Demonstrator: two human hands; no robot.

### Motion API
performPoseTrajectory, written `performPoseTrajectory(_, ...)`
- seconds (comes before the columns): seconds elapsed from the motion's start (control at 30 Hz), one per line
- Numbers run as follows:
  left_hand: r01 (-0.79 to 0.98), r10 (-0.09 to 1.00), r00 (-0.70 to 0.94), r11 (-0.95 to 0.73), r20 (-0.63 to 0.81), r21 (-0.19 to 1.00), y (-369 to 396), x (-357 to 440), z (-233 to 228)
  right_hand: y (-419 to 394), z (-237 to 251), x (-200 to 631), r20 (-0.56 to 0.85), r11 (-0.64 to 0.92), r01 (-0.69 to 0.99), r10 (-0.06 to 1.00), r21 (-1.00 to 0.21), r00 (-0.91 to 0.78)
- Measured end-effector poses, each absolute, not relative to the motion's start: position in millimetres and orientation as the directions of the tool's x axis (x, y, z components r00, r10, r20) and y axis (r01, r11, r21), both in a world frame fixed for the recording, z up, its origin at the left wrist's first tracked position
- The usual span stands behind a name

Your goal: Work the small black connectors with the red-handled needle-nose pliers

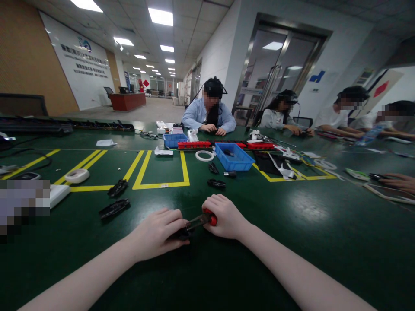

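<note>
Head view: your right hand (227, 218) is clenched around the red handle of a screwdriver (202, 221), its shaft pointing left. Your left hand (158, 233) is closed over a small black part (183, 234), pressing it flat on the green table (292, 242) just in front of you. The part looks like rigid, light plastic, likely to slide on the smooth surface; hold it by its long edges. More black parts (115, 208) lie to the left, a blue bin (234, 157) beyond. Other people sit across the table.
</note>
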State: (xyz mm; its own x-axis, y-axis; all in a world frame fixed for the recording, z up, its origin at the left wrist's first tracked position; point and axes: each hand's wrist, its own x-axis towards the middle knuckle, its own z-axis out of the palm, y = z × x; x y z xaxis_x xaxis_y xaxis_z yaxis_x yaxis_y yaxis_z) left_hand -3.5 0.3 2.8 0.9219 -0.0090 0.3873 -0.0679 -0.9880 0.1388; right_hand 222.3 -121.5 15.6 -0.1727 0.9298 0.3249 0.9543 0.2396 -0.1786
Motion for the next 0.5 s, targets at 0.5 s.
performPoseTrajectory(0.5,0.023,0.092,0.905,-0.985,0.415,0.169,-0.1,-5.0,4.7,-123.6,22.8,214.8,0.220,0.233,0.956,0.956,-0.179,-0.192)
